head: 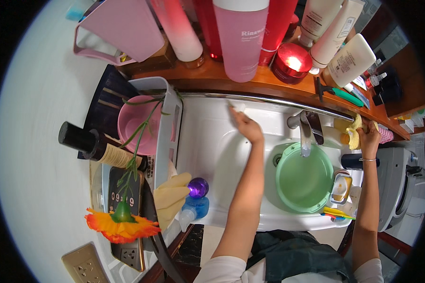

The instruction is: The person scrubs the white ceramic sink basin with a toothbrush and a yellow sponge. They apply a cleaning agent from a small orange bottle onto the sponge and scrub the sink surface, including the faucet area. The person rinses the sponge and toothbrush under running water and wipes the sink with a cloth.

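Note:
My left hand [246, 125] is over the back left of the white sink [202, 141], just below the chrome rail [233, 96]. Its fingertips are blurred; something small and whitish shows by them, and I cannot tell whether it is held. At the rail's right end my right hand [370, 136] grips a yellow cloth [354, 132]. Between my arms a green plastic basin [304, 180] sits in the sink under the faucet [305, 134]. A dark blue cylindrical container [354, 161] stands near my right wrist, with a soap dish holding yellow soap [341, 188] in front of it.
Above the rail, a wooden shelf [205, 79] holds cosmetic bottles, tubes and a green razor [347, 97]. At left are a grey basket [164, 106], a pink cup [138, 123], rubber gloves [170, 198], a blue pump bottle [196, 208], a phone [125, 184] and an orange flower [122, 226].

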Available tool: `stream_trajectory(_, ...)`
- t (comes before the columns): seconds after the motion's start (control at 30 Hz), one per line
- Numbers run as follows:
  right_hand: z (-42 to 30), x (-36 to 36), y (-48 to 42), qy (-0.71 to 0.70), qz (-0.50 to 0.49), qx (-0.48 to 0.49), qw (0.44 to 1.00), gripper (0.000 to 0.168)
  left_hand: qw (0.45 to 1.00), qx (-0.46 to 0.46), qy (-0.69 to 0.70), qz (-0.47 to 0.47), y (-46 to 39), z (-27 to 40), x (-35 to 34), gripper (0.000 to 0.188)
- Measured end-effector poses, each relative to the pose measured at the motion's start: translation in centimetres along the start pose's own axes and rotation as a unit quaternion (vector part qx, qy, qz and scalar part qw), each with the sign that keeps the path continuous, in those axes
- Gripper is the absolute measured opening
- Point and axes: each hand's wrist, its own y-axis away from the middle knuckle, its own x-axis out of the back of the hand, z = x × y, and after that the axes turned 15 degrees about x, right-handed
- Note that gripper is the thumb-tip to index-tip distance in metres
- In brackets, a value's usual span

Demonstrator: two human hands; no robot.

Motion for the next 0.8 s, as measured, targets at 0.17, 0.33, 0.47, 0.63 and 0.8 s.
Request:
stream_trajectory(0.17, -0.3, -0.2, -0.2, -0.046, 0.018, 0.0, 0.999, 0.026, 0.993, -0.07, 0.07, 0.059, 0.3, -1.9, -0.6, 0.041)
stream_trajectory(0.33, 0.7, -0.4, 0.1, -0.04, 0.012, -0.022, 0.999, 0.028, 0.994, 0.029, 0.095, 0.046, 0.2, -1.9, -0.8, 0.043)
stream_trajectory(0.47, 0.6, 0.0, 0.1, -0.014, 0.002, -0.016, 1.0, 0.029, 0.999, 0.033, 0.04, -0.018, 4.4, -1.6, -0.9, 0.044)
stream_trajectory(0.63, 0.6, -0.1, 0.0, -0.004, 0.001, -0.001, 1.0, 0.029, 0.988, 0.097, 0.119, 0.026, -2.0, -1.5, 1.4, 0.042)
stream_trajectory(0.8, 1.2, -0.1, 0.4, -0.005, 0.014, 0.01, 1.0, 0.028, 0.998, 0.039, -0.029, -0.036, 5.7, -3.0, -0.4, 0.042)
